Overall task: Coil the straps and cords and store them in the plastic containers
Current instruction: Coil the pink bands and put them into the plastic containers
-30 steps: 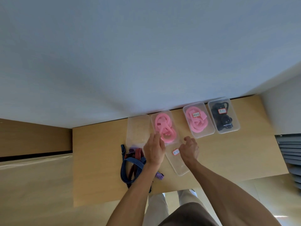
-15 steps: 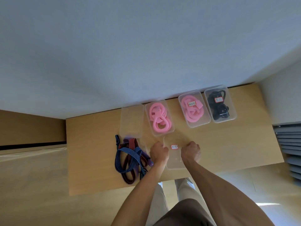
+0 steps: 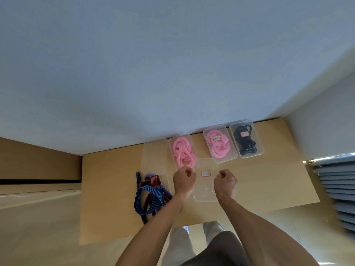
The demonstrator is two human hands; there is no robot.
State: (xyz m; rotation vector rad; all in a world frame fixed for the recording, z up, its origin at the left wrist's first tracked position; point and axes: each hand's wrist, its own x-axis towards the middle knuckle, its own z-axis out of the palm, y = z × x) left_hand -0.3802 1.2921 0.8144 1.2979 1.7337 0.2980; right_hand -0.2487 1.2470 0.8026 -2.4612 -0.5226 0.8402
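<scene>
Our fingers are curled in on both sides of the clear lid: the left hand pinches its left edge and the right hand its right edge, the red-bordered label sitting between our fingers. Just beyond the left fingers stands the open container holding the pink coil, and we judge the lid is meant for it.

The lid should be very light, thin and a little flexible, so we would keep hold of it by its long edges, where it is stiffest, and press near the corners once it sits on the rim. Too much squeeze could bow it; smooth plastic may slip from a loose pinch.

Left of our left wrist, the loose striped straps lie in a heap on the desk. They look soft and springy, likely to uncoil, so each needs gripping across the whole bundle. An empty container waits just beyond them. Two closed containers, one pink, one black, stand beyond our right fingers.
</scene>
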